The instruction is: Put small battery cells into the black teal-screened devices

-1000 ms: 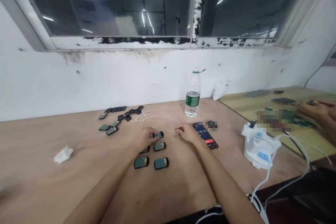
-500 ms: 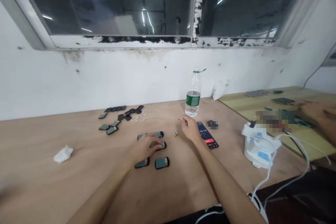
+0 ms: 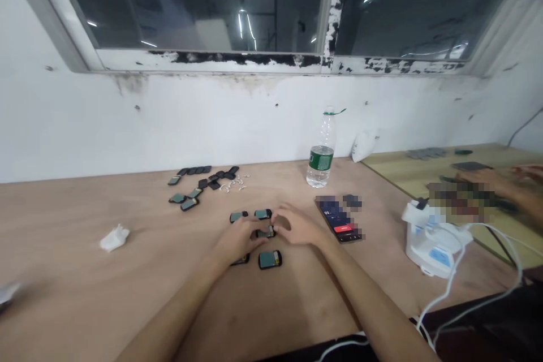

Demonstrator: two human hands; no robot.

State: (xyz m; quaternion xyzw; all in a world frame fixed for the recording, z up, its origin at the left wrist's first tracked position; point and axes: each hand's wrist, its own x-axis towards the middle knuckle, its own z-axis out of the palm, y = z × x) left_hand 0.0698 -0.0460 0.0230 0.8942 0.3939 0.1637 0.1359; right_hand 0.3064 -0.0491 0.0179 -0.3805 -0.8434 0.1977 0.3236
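Several small black modules with grey-green faces lie on the wooden table (image 3: 85, 294) in front of me. My left hand (image 3: 238, 241) rests over one of them, its fingers curled down on a module (image 3: 266, 232) in the middle of the group. My right hand (image 3: 297, 225) has come in from the right and pinches at that same module, fingers together. Two more modules (image 3: 250, 215) lie just beyond the hands, and another module (image 3: 270, 259) sits nearer to me. What the right fingers hold is too small to make out.
A pile of more black modules (image 3: 199, 181) and small white bits lies further back left. A water bottle (image 3: 321, 153), a phone (image 3: 339, 220), a crumpled white tissue (image 3: 113, 237) and a white device with cables (image 3: 432, 237) stand around. Another person's hands (image 3: 509, 184) work at the right table.
My right hand has moved left from beside the phone to meet my left hand over the middle module. The camera view has shifted slightly.
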